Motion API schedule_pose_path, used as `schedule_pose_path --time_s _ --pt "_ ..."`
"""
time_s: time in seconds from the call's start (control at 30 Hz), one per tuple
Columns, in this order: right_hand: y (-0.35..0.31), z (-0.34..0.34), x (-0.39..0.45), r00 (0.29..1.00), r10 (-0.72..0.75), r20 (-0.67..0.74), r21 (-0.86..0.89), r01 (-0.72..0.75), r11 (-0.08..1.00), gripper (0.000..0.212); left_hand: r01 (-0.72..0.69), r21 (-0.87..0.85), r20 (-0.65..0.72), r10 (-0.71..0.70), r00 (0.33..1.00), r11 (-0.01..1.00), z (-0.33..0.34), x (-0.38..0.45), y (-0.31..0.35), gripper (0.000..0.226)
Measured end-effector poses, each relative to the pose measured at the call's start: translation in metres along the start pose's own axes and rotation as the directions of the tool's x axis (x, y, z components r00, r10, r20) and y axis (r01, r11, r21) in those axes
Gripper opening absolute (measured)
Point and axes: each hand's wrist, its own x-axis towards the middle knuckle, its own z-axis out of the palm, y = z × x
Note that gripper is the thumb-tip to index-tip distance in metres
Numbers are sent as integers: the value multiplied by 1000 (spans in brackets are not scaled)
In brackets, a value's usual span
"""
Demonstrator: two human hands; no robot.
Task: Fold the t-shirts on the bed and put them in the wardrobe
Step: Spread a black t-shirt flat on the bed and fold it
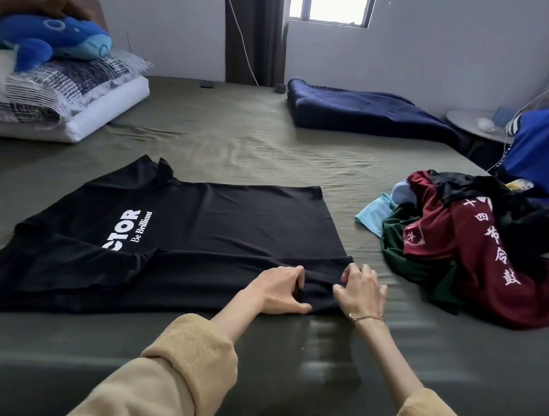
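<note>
A black t-shirt (175,234) lies spread flat on the bed (239,135), close to the near edge and left of the middle, with its collar toward the left and its hem toward the right. White lettering shows on its chest, partly covered by a fold of cloth that runs along the side nearest the person.

Both hands work at the near right corner of the shirt, by the hem. The left hand (281,292) has its fingers curled and its thumb pressed against them, a narrow grip pinching a ridge of the black cloth. The right hand (363,288), just beside it and with a thin bracelet at the wrist, has bent fingers resting on the hem corner; its grip looks closed on the cloth edge.

A heap of clothes (467,245), with a dark red shirt on top, sits near the right edge of the bed, apart from the black shirt. A folded blue blanket (362,110) lies at the far edge. Pillows (58,98) with a blue plush toy (52,36) on top fill the far left corner.
</note>
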Motion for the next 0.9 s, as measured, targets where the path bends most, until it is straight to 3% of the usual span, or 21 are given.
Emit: schedule_pose_path --time_s 0.13,0.23,0.3,0.37,0.5,0.6,0.8,0.9 --pt "5 4 -3 979 -163 118 -101 175 979 12 -71 118 71 63 995 990 0 -1 8 35" --pt "6 12 1 955 -278 108 -152 292 944 32 -70 121 89 59 994 990 -2 0 13 23" --pt "2 17 5 926 -311 215 -153 346 926 46 -36 11 96 35 995 999 -1 1 16 14" --pt "-4 19 8 902 -315 294 -152 370 917 49 7 -93 41 -3 999 996 1 2 15 10" --pt "-18 26 10 866 -398 304 -129 451 883 52 12 190 -244 36 969 982 15 5 -10 28" --pt "-28 31 13 836 -427 346 -88 482 872 52 54 170 -277 -5 961 984 20 3 -29 34" --pt "-55 29 47 870 -460 180 -76 478 875 41 140 163 -392 -66 918 976 3 17 -66 29" --pt "-78 29 81 846 -481 232 -31 500 865 47 214 137 -370 -151 917 967 -17 40 -95 31"
